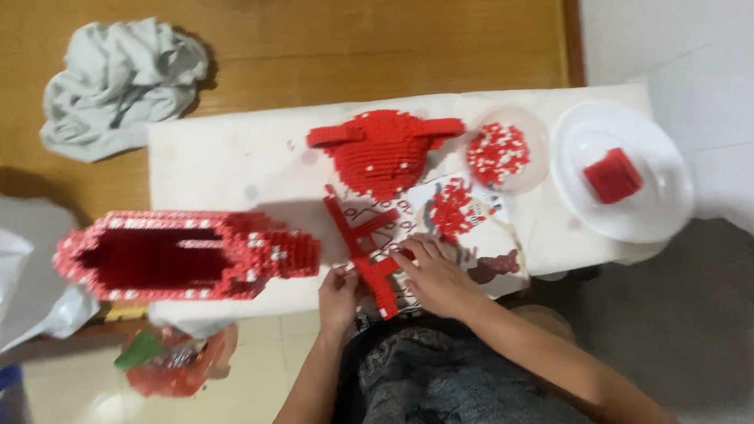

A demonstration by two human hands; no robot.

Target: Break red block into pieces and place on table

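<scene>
A thin red brick-built piece shaped like a cross with arms point(363, 241) lies on the white table point(224, 157) at its near edge. My left hand point(339, 296) pinches its lower left side. My right hand point(434, 276) presses on it from the right, fingers curled over its near end. Behind it stands a rounded red brick body with two side wings point(385, 147). A loose heap of small red bricks point(452, 209) lies on a printed sheet point(492, 261) just beyond my right hand.
A large hollow red brick shell point(183, 255) lies at the table's left end. A clear bowl of red and white bricks point(500, 152) and a white plate with a red block point(613, 175) sit at right. A grey cloth point(120, 80) lies on the wooden surface behind.
</scene>
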